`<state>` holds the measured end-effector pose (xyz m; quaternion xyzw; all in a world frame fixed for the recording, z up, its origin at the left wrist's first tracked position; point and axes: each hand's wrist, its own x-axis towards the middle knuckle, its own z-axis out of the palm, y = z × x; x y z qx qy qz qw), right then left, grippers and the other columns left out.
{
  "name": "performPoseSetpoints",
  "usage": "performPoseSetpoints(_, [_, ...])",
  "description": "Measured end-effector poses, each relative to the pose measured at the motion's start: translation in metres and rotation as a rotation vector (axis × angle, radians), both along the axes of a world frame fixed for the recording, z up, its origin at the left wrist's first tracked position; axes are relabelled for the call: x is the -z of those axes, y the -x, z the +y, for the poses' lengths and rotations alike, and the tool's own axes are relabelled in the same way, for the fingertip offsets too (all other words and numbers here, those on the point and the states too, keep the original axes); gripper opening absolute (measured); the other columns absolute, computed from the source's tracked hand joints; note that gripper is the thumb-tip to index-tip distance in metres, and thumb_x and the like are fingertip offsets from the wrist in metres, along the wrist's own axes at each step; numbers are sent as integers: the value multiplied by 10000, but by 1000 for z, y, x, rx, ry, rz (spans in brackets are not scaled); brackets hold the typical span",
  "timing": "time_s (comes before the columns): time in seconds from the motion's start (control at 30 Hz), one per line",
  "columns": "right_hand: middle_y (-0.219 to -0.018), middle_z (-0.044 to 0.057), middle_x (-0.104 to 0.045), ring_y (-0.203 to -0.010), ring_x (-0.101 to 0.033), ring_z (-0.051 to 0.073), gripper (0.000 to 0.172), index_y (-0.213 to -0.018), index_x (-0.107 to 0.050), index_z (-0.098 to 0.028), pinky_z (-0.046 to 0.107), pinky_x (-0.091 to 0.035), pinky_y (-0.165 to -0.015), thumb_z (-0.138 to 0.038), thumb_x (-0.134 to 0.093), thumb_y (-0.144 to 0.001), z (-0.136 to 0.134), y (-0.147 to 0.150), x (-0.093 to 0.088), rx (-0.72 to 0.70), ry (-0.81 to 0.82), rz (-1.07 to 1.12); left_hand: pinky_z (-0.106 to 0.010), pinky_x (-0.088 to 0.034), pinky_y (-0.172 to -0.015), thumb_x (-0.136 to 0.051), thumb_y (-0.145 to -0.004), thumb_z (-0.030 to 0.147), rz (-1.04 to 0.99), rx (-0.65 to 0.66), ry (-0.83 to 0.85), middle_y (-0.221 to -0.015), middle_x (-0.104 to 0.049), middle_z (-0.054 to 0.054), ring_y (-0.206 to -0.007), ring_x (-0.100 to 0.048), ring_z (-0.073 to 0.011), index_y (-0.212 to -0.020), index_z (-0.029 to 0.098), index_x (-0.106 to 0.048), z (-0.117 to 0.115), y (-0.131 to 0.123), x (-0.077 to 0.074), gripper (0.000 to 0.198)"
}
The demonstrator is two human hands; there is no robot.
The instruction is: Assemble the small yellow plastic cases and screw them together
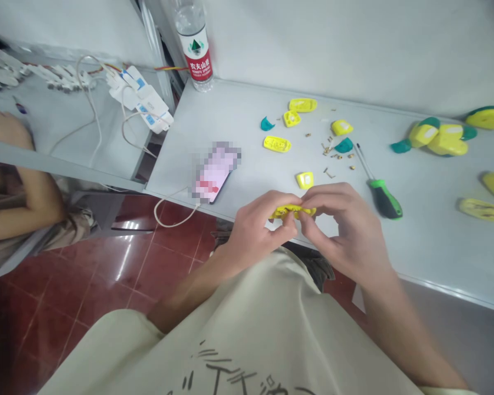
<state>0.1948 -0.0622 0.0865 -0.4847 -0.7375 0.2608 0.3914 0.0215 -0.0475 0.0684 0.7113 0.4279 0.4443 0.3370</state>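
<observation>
Both of my hands meet over the near edge of a pale grey table point(239, 120). My left hand point(257, 227) and my right hand point(340, 225) are closed on the same small yellow plastic part point(288, 210), pinching it from either side with thumbs and fingertips. Most of the part is hidden by my fingers. A small yellow piece point(305, 179) lies on the table just beyond my hands. A green-handled screwdriver point(379, 187) lies to the right of my right hand.
Several yellow and teal plastic shells point(277, 144) and small brass screws point(336, 155) are scattered mid-table. More yellow-and-teal assemblies point(440, 137) lie far right. A phone point(214, 173) on a cable sits left, a water bottle point(195, 46) at the back. Another person's arm point(20, 186) is at left.
</observation>
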Motion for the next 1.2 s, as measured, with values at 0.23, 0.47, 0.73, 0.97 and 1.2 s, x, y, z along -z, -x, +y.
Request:
performPoseSetpoints(0.23, [-1018, 45, -672, -906, -661, 219, 302, -1105, -599, -321, 395, -575, -719, -127, -632, -876, -2, 1, -2, -4, -16, 20, -249, -541, -756, -574, -877, 136, -39, 20, -28, -940, -726, -10, -823, -667, -117, -1031, 229, -635, -2, 0, -3, 191])
performPoseSetpoints(0.47, [-1014, 46, -672, -920, -660, 223, 315, -1099, -599, -323, 403, -578, -745, -117, -643, -865, -1, 0, -1, 4, -58, 1, -272, -553, -793, -560, -895, 170, 7, 21, -2, -993, -722, -29, -874, -672, -136, -1078, 237, -633, -4, 1, -5, 208])
performPoseSetpoints(0.73, [-1026, 48, -662, -910, -647, 216, 333, -1092, -606, -312, 386, -568, -728, -90, -653, -847, -1, -1, -3, -4, -58, -3, -251, -548, -784, -566, -871, 104, -46, 47, -37, -999, -718, -23, -882, -674, -125, -1096, 230, -616, -5, 1, -8, 263])
performPoseSetpoints(0.97, [-1019, 45, -656, -904, -644, 218, 345, -1090, -604, -313, 394, -563, -734, -90, -670, -834, -2, -2, -2, -3, -49, 15, -262, -546, -801, -551, -892, 125, -35, 76, -70, -1009, -716, -26, -888, -672, -128, -1122, 236, -602, -4, 2, -4, 261])
performPoseSetpoints(1.2, [-1010, 43, -653, -897, -645, 211, 339, -1098, -603, -310, 383, -565, -718, -93, -661, -845, -1, -2, -2, -26, -38, 29, -244, -534, -782, -549, -903, 136, -25, 79, -50, -977, -715, -18, -852, -661, -113, -1106, 233, -613, -3, 4, -5, 234])
